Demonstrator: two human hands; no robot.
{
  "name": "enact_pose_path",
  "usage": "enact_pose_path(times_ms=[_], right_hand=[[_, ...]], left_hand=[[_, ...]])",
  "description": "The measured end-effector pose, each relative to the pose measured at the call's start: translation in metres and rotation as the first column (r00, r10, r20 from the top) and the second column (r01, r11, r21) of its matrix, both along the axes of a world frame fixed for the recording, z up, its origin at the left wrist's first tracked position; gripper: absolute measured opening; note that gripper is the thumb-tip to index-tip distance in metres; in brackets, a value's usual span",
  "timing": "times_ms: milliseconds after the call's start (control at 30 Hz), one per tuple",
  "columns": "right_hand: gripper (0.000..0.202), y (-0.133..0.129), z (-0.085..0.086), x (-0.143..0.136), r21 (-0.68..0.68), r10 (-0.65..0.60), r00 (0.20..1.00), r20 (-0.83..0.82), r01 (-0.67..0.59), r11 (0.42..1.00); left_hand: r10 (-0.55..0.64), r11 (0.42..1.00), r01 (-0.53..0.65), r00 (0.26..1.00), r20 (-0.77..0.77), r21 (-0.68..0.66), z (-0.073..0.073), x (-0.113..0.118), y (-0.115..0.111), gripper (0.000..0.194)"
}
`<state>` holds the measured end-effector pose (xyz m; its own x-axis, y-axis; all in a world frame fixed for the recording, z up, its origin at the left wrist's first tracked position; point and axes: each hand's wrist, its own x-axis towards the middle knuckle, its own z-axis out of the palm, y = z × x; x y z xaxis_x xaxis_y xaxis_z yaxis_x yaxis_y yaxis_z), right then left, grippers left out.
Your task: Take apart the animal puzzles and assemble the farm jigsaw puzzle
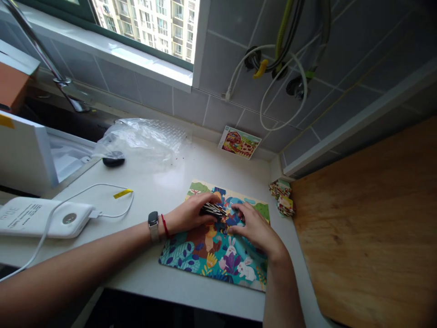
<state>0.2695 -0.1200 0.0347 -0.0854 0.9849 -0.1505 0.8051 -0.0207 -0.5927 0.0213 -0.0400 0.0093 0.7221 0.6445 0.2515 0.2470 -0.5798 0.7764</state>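
Bare forearms are reaching in from the lower edge, the left one (85, 259) crossing from the corner and the right one (285, 291) rising beside it. Fingers of the left hand (191, 213) are closing around a stack of thin pieces (214, 209), edges showing. Fingers of the right hand (254, 228) are curving with a wide gap from the thumb, over a colorful jigsaw picture (211, 262); whether they are touching it is unclear. A watch (153, 219) and red cord (165, 226) are circling the left wrist.

The pieces are looking light, flat and stiff, probably card or thin wood, likely to slide over one another; pinching a single piece by opposite edges would be safest, since squeezing the stack unevenly could fan it. Bent tabs seem the weak point. The jigsaw is lying flat beneath both hands, showing rabbits, leaves and flowers.

Its pale counter (146, 255) is looking smooth and glossy. More pieces (283, 198) are sitting beside a wooden board (368, 218) at the right, and a picture card (239, 142) is leaning against the tiled wall (189, 107). Leftward, a clear plastic bag (143, 139) is lying crumpled near a white power bank (41, 217) with a cable. Daylight is entering through a window (146, 23); hoses are hanging above.
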Motion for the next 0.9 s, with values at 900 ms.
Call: enact_pose_path(times_ms=[900], right_hand=[[0.029,0.016,-0.025,-0.071,0.292,0.108,0.779,-0.617,0.099,0.951]], left_hand=[[0.104,0.99,-0.101,0.994,0.029,-0.096,-0.008,0.005,-0.005,0.081]])
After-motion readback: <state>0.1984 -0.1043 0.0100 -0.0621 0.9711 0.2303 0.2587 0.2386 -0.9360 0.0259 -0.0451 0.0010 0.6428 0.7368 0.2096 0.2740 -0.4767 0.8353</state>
